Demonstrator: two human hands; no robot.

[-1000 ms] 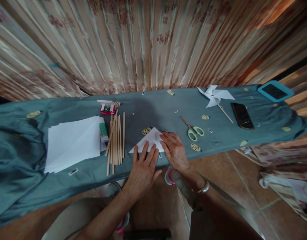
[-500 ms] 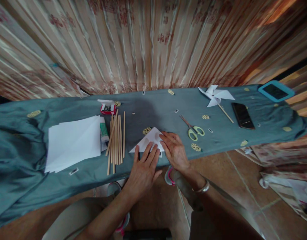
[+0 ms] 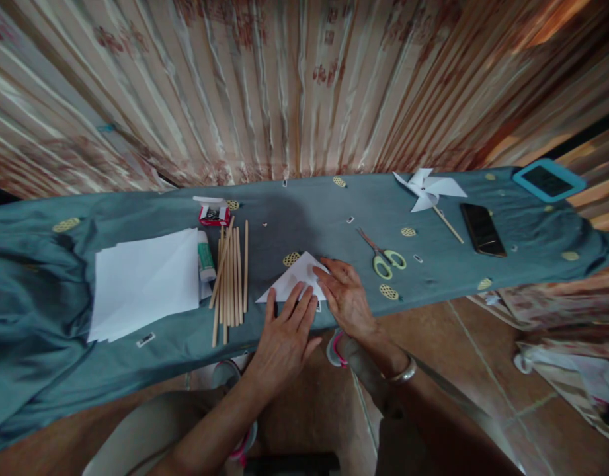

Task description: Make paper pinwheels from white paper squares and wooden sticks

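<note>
Head view: the paper (image 3: 295, 277) is plain white, folded into a triangle, peak aimed at the far edge of the cloth-covered table (image 3: 304, 215). It's lying right by the near edge, roughly halfway along. Left hand (image 3: 283, 334) has its fingers a bit spread, tips laid on the paper's near side. Right hand (image 3: 348, 297) is kinda loosely bent, fingers close together, touching the right slope. Neither one's clenched or gripping anything.

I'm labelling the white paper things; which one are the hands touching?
The folded triangle, under the left hand and the right hand. The stack of sheets and the pinwheel lie apart, untouched.
</note>
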